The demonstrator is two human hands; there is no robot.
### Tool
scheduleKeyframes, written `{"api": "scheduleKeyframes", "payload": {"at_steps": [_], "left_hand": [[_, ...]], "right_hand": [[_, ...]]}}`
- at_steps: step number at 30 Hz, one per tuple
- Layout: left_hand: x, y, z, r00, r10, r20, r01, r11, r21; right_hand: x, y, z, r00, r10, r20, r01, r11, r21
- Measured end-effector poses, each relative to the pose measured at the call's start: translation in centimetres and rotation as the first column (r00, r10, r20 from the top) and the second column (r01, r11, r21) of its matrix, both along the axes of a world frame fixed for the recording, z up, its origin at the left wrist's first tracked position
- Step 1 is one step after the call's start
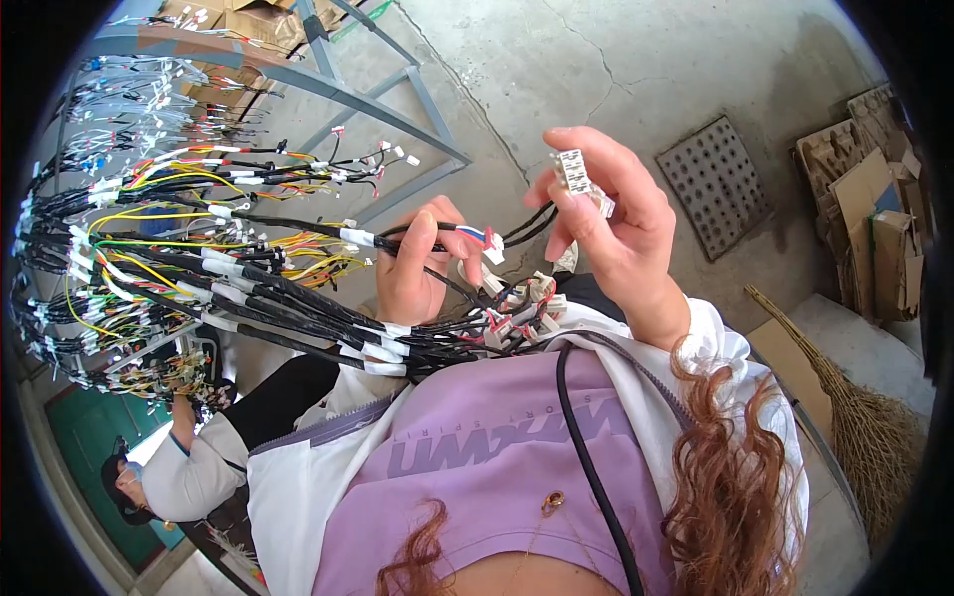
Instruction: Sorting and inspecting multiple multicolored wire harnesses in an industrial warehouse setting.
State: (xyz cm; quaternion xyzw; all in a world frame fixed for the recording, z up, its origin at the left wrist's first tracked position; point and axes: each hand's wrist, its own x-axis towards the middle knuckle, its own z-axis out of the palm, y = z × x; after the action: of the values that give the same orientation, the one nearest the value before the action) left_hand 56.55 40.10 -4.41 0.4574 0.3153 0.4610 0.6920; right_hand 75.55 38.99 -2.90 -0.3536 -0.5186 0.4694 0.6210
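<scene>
My right hand (631,223) is raised, pinching a white multi-pin connector (573,171) between thumb and fingers. Black cables (527,230) run from below it toward my left hand. Closed around a black-sleeved wire harness (383,241) is my left hand (412,263). Beside its fingers sticks out a small white plug (494,248) with red and blue wires. Just below both hands, a bunch of white connectors (527,313) at the harness ends lies against my front. Thick black harness bundles (288,303) with white tape wraps stretch away to the left.
Many wire harnesses with coloured ends hang on a grey metal frame (328,89) at left. Another person (199,467) works at lower left. On the right are a perforated floor mat (714,184), flattened cardboard (879,219) and a straw broom (855,427).
</scene>
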Motion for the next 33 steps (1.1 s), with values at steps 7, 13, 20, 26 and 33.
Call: {"api": "scheduleKeyframes", "payload": {"at_steps": [7, 13, 20, 26, 33], "left_hand": [[-0.3, -0.1, 0.0, 1.000, -0.006, -0.002, 0.006, 1.000, -0.018], [-0.3, -0.2, 0.0, 1.000, -0.006, 0.005, 0.006, 1.000, -0.028], [-0.5, -0.2, 0.2, 0.997, -0.082, 0.004, 0.082, 0.996, -0.047], [-0.5, -0.1, 0.4, 0.998, -0.061, -0.001, 0.061, 0.995, -0.074], [-0.3, -0.4, -0.5, 0.998, 0.060, -0.027, -0.062, 0.996, -0.065]], "right_hand": [[0.2, -0.2, 0.3, 1.000, 0.027, 0.016, -0.026, 0.999, -0.027], [0.0, -0.2, 0.4, 0.999, 0.034, -0.038, -0.037, 0.995, -0.096], [-0.6, 0.5, 0.8, 0.976, -0.096, 0.195, 0.134, 0.972, -0.192], [-1.1, 0.9, 0.8, 0.981, -0.117, 0.157, 0.146, 0.971, -0.190], [-0.5, 0.9, -0.1, 0.979, -0.074, 0.190, 0.110, 0.977, -0.184]]}}
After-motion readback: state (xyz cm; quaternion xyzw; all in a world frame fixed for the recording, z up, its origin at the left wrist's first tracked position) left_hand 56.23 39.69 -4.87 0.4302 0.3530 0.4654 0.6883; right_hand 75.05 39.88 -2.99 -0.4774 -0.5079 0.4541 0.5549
